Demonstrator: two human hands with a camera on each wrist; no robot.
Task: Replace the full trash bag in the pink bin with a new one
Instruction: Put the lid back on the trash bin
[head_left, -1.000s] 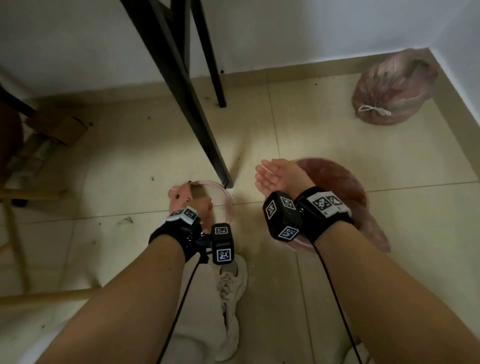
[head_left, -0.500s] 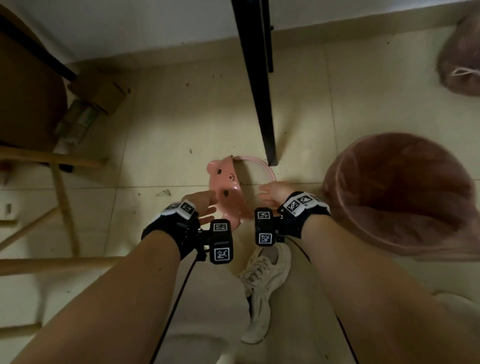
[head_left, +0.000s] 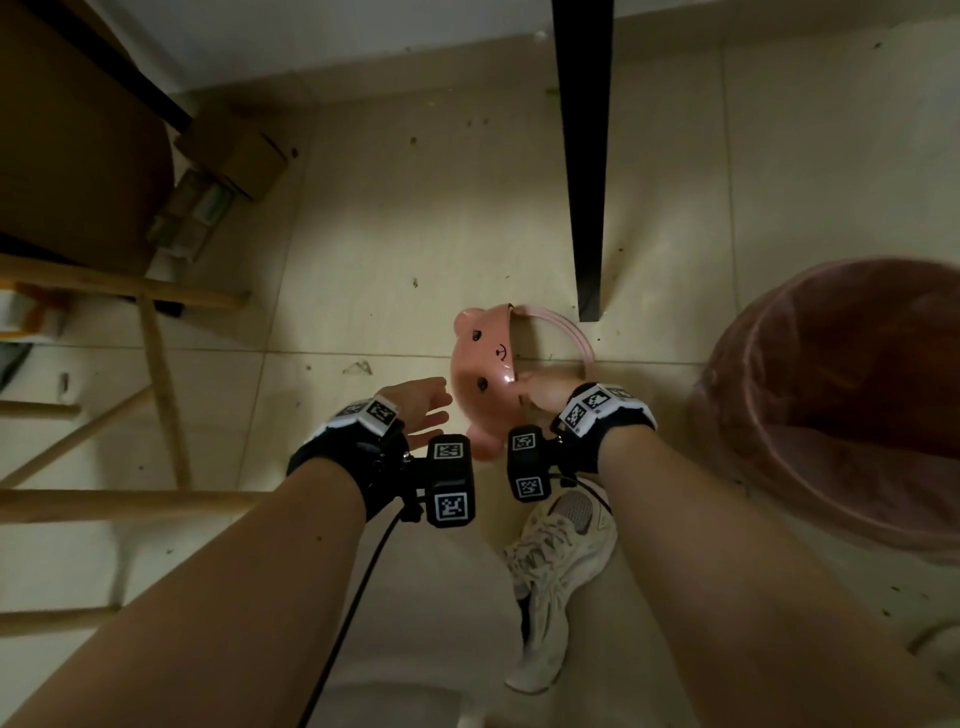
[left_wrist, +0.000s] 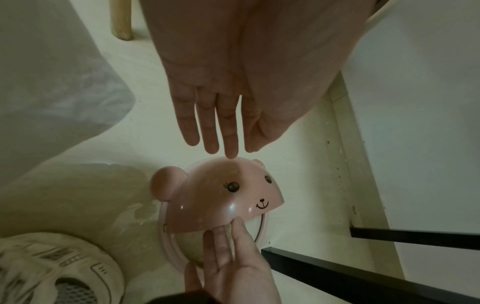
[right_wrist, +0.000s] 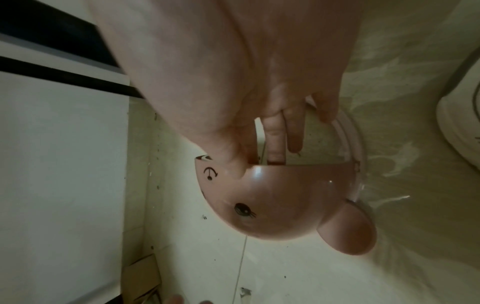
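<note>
The pink bear-face bin lid (head_left: 483, 364) stands tilted on its ring (head_left: 576, 338) on the floor tiles. My right hand (head_left: 537, 395) pinches the lid's open edge, thumb on the face and fingers inside, as the right wrist view shows on the lid (right_wrist: 272, 195). My left hand (head_left: 434, 408) is open with straight fingers beside the lid; in the left wrist view a fingertip (left_wrist: 231, 158) reaches the lid's top (left_wrist: 221, 195). The pink bin (head_left: 737, 395) stands at the right, lined with a pinkish bag. The full tied bag is out of view.
A black table leg (head_left: 584, 182) comes down just behind the lid. Wooden chair rungs (head_left: 161, 395) fill the left side, with a cardboard box (head_left: 234, 156) by the wall. My pale sneaker (head_left: 561, 561) is on the floor below the hands.
The view swung left, away from the tied bag. My right hand moved from over the bin to the lid and took hold of its edge. My left hand let go and opened.
</note>
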